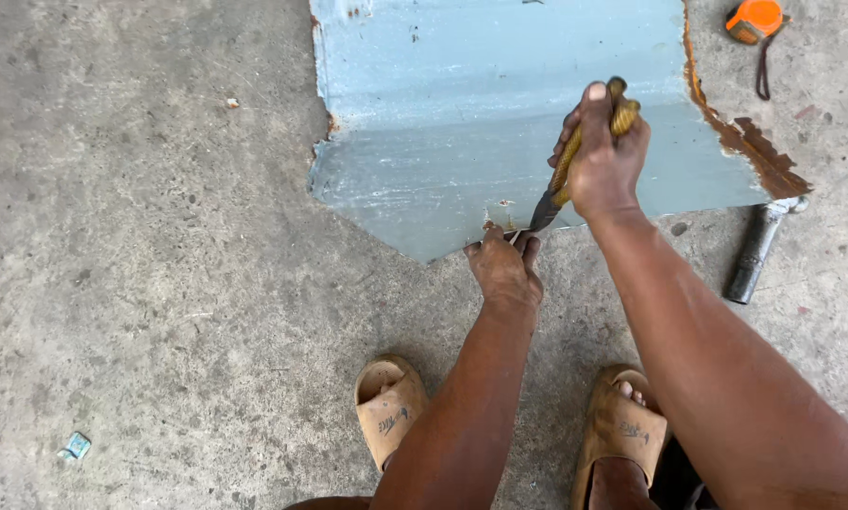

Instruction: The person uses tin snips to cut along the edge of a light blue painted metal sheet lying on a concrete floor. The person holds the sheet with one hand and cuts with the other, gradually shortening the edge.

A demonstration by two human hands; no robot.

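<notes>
Bare concrete floor all around, grey and a bit stained, so the work is happening right on the ground with the person crouched over it. Lying flat on it is a sheet of blue-grey painted metal, rusty and ragged along its right edge, with its near edge cut at an angle into a point.

The right hand is closed tight around the yellow handles of a pair of tin snips, squeezed together, with the dark blades angled down into the near edge of the sheet. Looks like the grip is high on the handles for leverage, but that's my read.

The left hand sits right at the blade tips, fingers curled down on the sheet's edge, seemingly pinching or pressing the metal so it stays put by the cut. Can't tell exactly what's between the fingers.

Both feet are in tan slides, left one and right one, planted just behind the hands.

Off to the right, a hammer lies on the floor touching the sheet's corner, and an orange tape measure sits up by the far corner, both within reach.
</notes>
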